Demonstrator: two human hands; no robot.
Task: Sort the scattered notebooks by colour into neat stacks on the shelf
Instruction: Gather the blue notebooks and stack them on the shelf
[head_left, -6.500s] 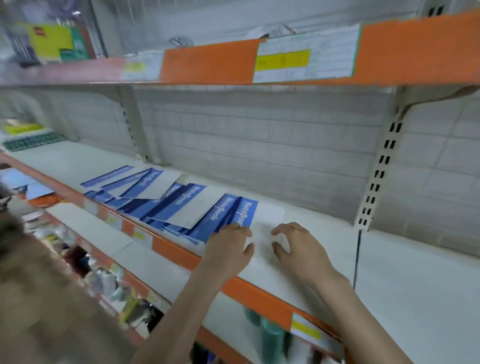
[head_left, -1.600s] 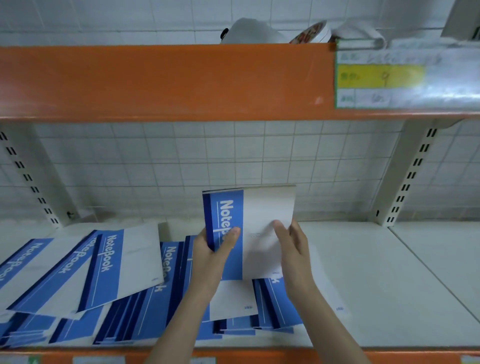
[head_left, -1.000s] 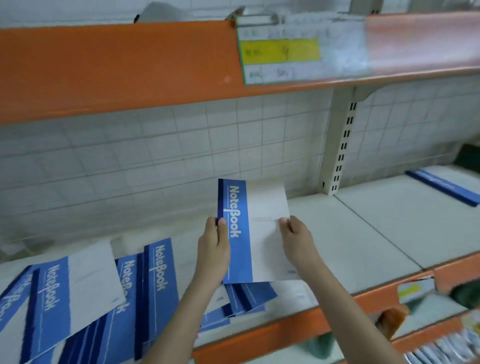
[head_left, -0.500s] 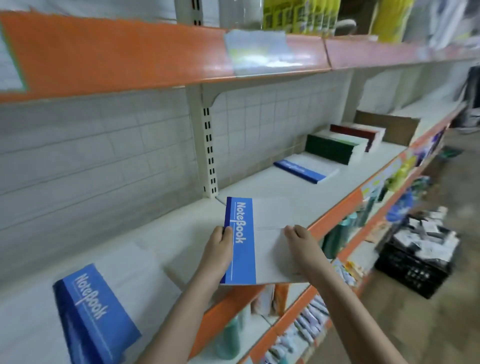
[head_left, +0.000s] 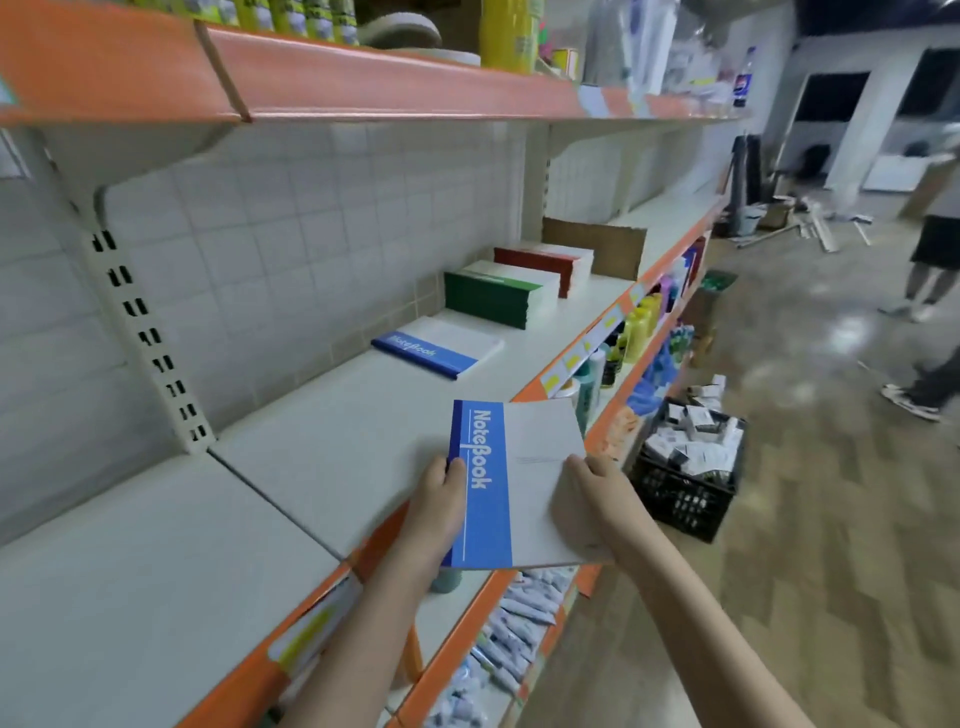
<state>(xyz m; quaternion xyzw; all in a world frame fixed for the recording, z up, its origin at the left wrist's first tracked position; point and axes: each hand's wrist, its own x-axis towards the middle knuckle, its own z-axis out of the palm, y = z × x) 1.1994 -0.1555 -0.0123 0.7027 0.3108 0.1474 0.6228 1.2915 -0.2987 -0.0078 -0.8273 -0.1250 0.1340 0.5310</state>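
Note:
I hold a blue-and-white notebook (head_left: 511, 483) flat in front of me, over the front edge of the white shelf (head_left: 322, 457). My left hand (head_left: 439, 512) grips its blue spine side and my right hand (head_left: 592, 499) grips its white side. Farther along the shelf lies a low blue notebook stack (head_left: 436, 347). Behind it stand a taller green stack (head_left: 496, 295) and a red stack (head_left: 545, 266). The scattered blue notebooks are out of view.
A brown cardboard piece (head_left: 597, 247) stands behind the red stack. An orange upper shelf (head_left: 363, 83) carries bottles. Lower shelves hold bottles and tubes. A black crate (head_left: 688, 467) sits on the floor to the right. Two people's legs (head_left: 930, 270) show at the far right.
I lifted a blue notebook from the scattered pile with both hands and turned right along the shelf. The sorted blue, green and red stacks have come closer.

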